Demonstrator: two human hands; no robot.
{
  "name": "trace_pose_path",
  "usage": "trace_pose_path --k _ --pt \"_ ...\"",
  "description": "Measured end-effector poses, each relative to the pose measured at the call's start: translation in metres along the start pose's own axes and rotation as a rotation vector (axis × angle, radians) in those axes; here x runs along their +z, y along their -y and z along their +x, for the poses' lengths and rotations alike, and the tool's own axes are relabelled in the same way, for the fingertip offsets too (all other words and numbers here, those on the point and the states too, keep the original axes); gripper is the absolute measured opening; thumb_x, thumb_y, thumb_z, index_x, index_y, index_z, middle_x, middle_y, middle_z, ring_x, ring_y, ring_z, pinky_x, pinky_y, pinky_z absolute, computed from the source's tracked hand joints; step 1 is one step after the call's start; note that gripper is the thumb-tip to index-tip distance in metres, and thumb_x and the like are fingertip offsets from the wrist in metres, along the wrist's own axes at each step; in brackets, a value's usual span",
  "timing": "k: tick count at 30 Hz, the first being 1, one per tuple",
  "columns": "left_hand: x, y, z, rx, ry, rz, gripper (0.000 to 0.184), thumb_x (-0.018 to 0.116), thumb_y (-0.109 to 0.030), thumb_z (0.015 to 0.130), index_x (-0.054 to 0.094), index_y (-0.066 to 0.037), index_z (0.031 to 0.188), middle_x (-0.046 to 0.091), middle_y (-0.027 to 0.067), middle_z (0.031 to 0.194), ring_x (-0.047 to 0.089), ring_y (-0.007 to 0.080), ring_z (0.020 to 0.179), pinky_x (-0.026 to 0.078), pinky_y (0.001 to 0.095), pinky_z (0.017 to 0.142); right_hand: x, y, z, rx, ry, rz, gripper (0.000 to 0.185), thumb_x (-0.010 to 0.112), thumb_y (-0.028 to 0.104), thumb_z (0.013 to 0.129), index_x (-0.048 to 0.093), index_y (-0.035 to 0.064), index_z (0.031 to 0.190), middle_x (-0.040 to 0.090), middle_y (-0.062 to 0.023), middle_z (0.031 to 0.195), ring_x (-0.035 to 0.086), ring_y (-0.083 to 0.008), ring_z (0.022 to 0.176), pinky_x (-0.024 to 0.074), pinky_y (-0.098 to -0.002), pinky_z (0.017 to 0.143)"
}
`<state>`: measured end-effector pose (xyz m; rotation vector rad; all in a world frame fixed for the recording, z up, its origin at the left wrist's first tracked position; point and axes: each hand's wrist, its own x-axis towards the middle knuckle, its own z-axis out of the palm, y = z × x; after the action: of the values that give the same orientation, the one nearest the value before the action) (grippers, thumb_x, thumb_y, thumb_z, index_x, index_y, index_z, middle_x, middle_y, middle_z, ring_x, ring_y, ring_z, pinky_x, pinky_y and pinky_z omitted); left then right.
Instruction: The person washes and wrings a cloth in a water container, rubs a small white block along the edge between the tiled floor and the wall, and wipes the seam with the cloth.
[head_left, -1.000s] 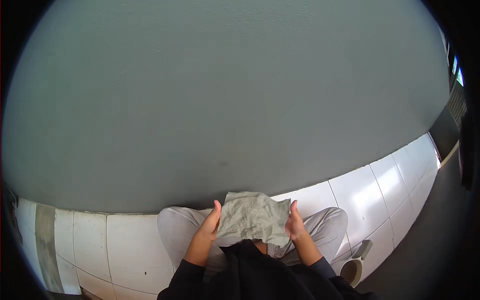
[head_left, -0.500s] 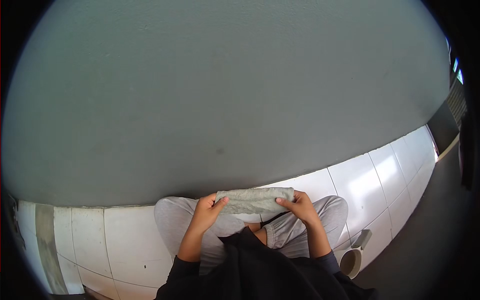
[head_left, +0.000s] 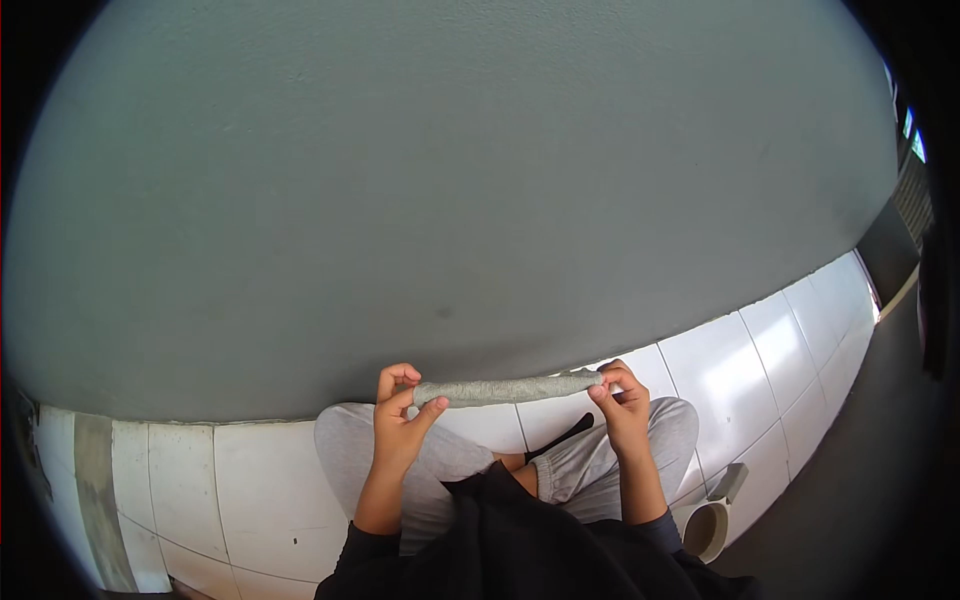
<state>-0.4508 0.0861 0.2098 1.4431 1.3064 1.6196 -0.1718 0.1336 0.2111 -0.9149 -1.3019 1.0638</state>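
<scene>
A grey-green cloth (head_left: pixel 506 389) stretches between my two hands above my crossed legs, gathered into a long narrow roll or strip. At its left end, my left hand (head_left: pixel 403 418) pinches it between thumb and fingers, with the index finger curled above. My right hand (head_left: pixel 624 408) grips the opposite end, thumb pressed against the fingertips. The strip lies almost level, its right end slightly higher. How its layers are folded inside cannot be seen.
A grey wall (head_left: pixel 450 200) rises close in front of my knees. White floor tiles (head_left: pixel 275 480) run along its foot. To my right on the floor is a pale round container with a handle (head_left: pixel 735 482). My legs in grey trousers (head_left: pixel 350 450) are crossed beneath the cloth.
The cloth has gone from a wider flat band to a narrow roll. Both hands have risen slightly toward the wall and moved a little farther apart.
</scene>
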Motion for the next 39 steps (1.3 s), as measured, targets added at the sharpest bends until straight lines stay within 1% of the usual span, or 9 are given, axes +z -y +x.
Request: trace_pose_path --k 4,7,9,12,15,21,28,31,39 --pt "0.001 -0.027 0.010 0.181 0.001 0.058 0.015 0.074 -0.007 0.072 0.067 0.001 0.082 0.049 0.0113 0.125 0.049 0.0233 0.112 0.040 0.0321 0.091 0.005 0.024 0.007 -0.312 -0.065 0.062 0.015 0.071 0.005 0.074 0.058 -0.0013 0.075 0.047 -0.0028 0.072 0.046 -0.0136 0.071 0.0370 -0.0506 0.100" --pt "0.005 -0.040 0.014 0.287 0.104 -0.278 0.017 0.073 -0.009 0.073 0.066 0.002 0.084 0.058 0.0133 0.114 0.053 0.0253 0.110 0.042 0.0352 0.093 0.010 0.041 0.008 -0.409 -0.097 0.199 0.014 0.070 0.005 0.075 0.057 -0.0020 0.076 0.046 -0.0033 0.072 0.046 -0.0139 0.072 0.0392 -0.0507 0.098" --pt "0.006 -0.054 0.012 0.037 0.203 -0.521 0.023 0.070 -0.010 0.077 0.064 0.004 0.093 0.063 0.0126 0.104 0.058 0.0223 0.101 0.045 0.0328 0.089 0.011 0.047 0.009 -0.426 -0.121 0.245 0.012 0.069 0.004 0.077 0.058 -0.0009 0.078 0.047 -0.0027 0.073 0.045 -0.0137 0.073 0.0487 -0.0392 0.087" --pt "0.014 -0.056 0.013 -0.116 0.102 -0.497 0.027 0.065 -0.007 0.082 0.058 0.006 0.105 0.063 0.0095 0.100 0.061 0.0134 0.087 0.048 0.0242 0.078 0.013 0.055 0.012 -0.235 -0.252 0.068 0.013 0.070 0.009 0.078 0.059 0.0014 0.079 0.047 -0.0001 0.073 0.044 -0.0087 0.071 0.0349 -0.0195 0.057" --pt "0.021 -0.050 0.019 -0.258 0.104 -0.333 0.028 0.060 -0.005 0.085 0.055 0.004 0.111 0.063 0.0048 0.093 0.057 0.0064 0.080 0.045 0.0195 0.068 0.007 0.040 0.020 0.078 -0.251 -0.098 0.015 0.071 0.010 0.077 0.060 0.0001 0.078 0.047 0.0017 0.071 0.043 -0.0070 0.067 0.0353 -0.0198 0.056" --pt "0.035 -0.024 0.005 -0.383 0.247 0.108 0.025 0.064 -0.013 0.083 0.052 0.004 0.098 0.059 0.0064 0.080 0.054 0.0040 0.074 0.040 0.0186 0.063 0.025 0.015 0.014 -0.118 -0.179 -0.523 0.014 0.069 0.005 0.075 0.062 -0.0016 0.084 0.051 -0.0061 0.069 0.048 -0.0138 0.063 0.0383 -0.0253 0.050" --pt "0.071 -0.025 -0.011 -0.132 0.387 0.193 0.038 0.062 -0.002 0.081 0.044 0.004 0.113 0.055 0.0138 0.106 0.057 0.0175 0.100 0.049 0.0311 0.083 0.075 0.020 -0.013 -0.114 0.012 -0.426 0.018 0.068 0.004 0.075 0.063 -0.0018 0.091 0.054 -0.0092 0.072 0.053 -0.0205 0.069 0.0475 -0.0273 0.049" --pt "0.072 -0.023 -0.011 -0.114 0.391 0.220 0.039 0.062 0.001 0.079 0.041 0.004 0.113 0.054 0.0157 0.107 0.058 0.0216 0.101 0.049 0.0328 0.083 0.077 0.022 -0.016 -0.110 0.101 -0.316 0.020 0.063 0.005 0.080 0.062 -0.0024 0.098 0.052 -0.0066 0.076 0.051 -0.0116 0.065 0.0475 -0.0223 0.052" --pt "0.066 -0.005 -0.018 0.002 0.235 0.356 0.015 0.058 0.000 0.078 0.048 0.003 0.089 0.054 0.0180 0.071 0.055 0.0267 0.060 0.042 0.0323 0.055 0.054 0.023 -0.017 -0.141 0.339 -0.482 0.022 0.066 0.013 0.079 0.063 0.0019 0.098 0.053 -0.0080 0.069 0.050 -0.0210 0.070 0.0399 -0.0312 0.066"
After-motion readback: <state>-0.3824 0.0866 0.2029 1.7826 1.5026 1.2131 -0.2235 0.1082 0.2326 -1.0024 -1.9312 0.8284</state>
